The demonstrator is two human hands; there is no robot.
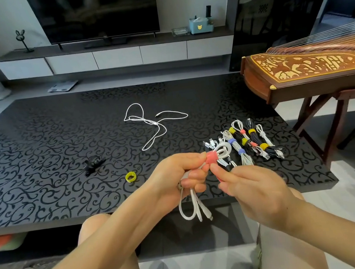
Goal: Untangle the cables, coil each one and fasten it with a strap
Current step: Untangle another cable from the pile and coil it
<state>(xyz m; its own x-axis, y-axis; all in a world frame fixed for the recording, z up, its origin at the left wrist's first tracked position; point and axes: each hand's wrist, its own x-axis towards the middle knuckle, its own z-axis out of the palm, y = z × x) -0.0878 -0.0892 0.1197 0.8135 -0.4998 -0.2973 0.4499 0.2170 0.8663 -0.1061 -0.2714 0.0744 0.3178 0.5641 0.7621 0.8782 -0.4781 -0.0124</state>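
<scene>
One white cable (197, 206) is in hand at lower centre of the frame. The left hand (181, 174) clenches its folded loops, likely so the coil cannot spring open; the loop heads poke out to the right and the tails hang below the edge of the table (40, 163). A pink strap (211, 157) circles the coil just beside the left fingertips. The right hand (253, 189) pinches the strap's free end between thumb and forefinger, seemingly to draw it snug and close it, so this cable looks coiled and nearly fastened. Right of centre, the finished bundles (247, 143) lie side by side in a row, each strapped, probably set apart there to keep done work clear of the rest. A loose cable (156, 122) sprawls in the middle of the table, not yet coiled. A yellow strap (127, 178) and some black straps (93, 164) wait left of the hands, within easy reach. No container holds any cable; everything lies bare on the tabletop. A blue box (200, 26) stands on the shelf (115, 43) at upper right of centre, its contents too small to tell.
</scene>
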